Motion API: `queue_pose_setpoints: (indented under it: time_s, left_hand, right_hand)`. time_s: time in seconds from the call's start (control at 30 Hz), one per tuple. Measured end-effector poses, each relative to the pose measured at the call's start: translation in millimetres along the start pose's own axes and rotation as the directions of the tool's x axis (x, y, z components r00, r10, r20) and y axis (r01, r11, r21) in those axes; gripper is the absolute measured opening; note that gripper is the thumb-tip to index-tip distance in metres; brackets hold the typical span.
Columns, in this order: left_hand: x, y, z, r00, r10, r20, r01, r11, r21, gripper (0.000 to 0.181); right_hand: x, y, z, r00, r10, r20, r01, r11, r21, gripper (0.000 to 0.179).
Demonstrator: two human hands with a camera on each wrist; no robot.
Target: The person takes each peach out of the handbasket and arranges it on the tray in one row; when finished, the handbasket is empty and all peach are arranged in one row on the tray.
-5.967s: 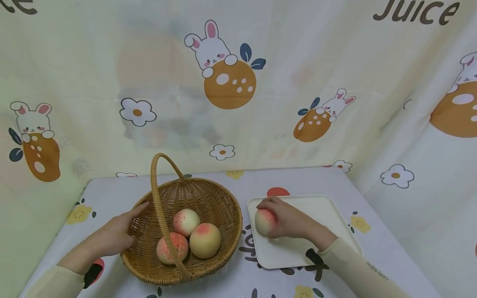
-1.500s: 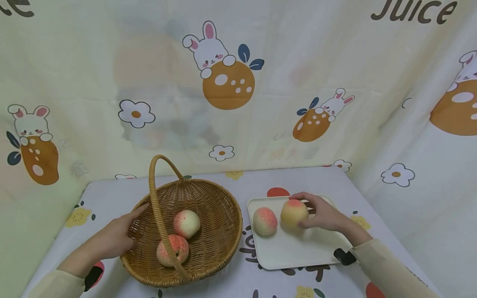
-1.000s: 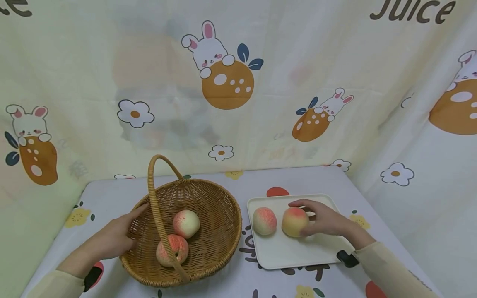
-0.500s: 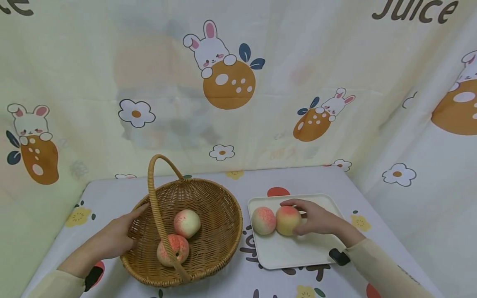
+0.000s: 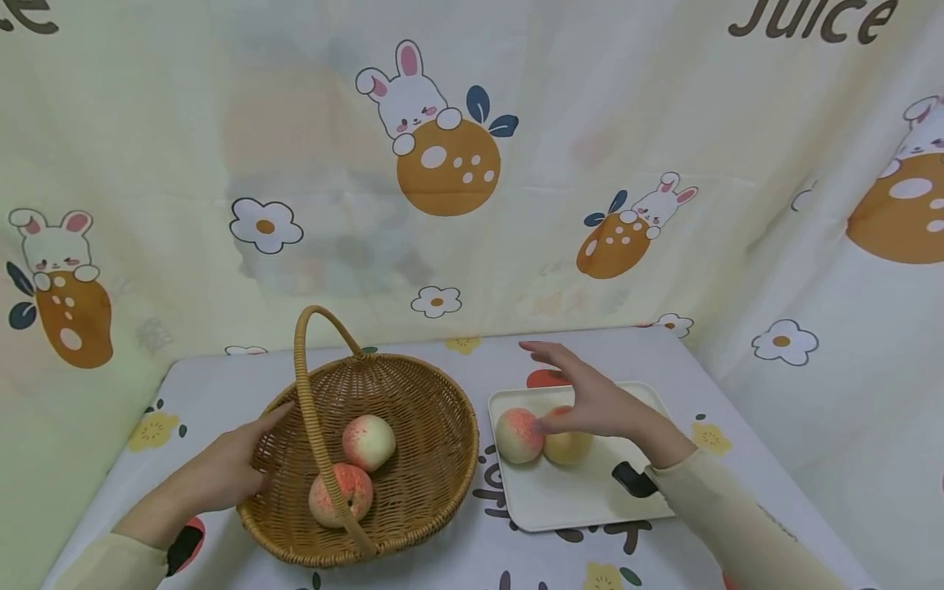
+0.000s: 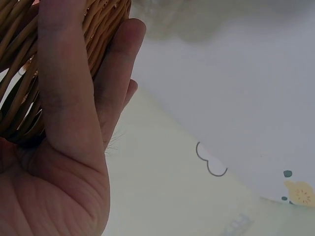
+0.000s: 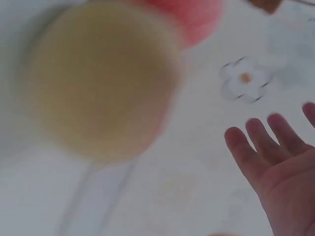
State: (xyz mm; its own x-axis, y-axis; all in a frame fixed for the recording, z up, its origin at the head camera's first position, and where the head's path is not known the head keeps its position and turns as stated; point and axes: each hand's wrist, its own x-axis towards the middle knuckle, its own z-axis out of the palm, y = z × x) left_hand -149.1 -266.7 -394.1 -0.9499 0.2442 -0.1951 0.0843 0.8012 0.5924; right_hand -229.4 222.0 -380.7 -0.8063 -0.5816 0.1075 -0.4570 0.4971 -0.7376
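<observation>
The dark word "Juice" (image 5: 814, 20) stands on the pale curtain (image 5: 627, 98) at upper right in the head view; at upper left, a letter "e" (image 5: 31, 16), cropped by the edge, follows a fragment. On the tablecloth (image 5: 450, 565), dark lettering (image 5: 495, 494) is partly covered by the tray (image 5: 575, 500) and unreadable. Small print on the right sleeve (image 5: 726, 512) is illegible.

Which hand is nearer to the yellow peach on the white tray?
Right. The right hand hovers by the yellow peach, partly hiding it in the head view; the left hand holds the wicker basket by the side farther from it.
</observation>
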Motion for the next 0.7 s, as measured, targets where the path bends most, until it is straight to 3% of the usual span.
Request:
queue_pose_setpoints:
  time_s: [0.3, 0.57, 0.7]
  left_hand:
    - [3.7, -3.2, -3.3, 0.999, -0.016, 0.030, 0.016, 1.000, -0.017, 0.102]
    - [5.1, -3.1, -4.4, 0.999, -0.019, 0.037, 0.020, 0.999, -0.044, 0.101]
    - [5.2, -3.8, -4.2, 0.999, -0.020, 0.037, 0.022, 0.998, -0.057, 0.101]
  right_hand:
    - [42.4, -52, 32, 0.978, -0.207, 0.001, 0.205, 0.969, 0.136, 0.116]
    - [65.9, -76, 71, 0.972, -0.215, 0.090, 0.190, 0.956, 0.224, 0.116]
    - [76.3, -82, 90, 0.969, -0.194, 0.154, 0.174, 0.976, 0.134, 0.114]
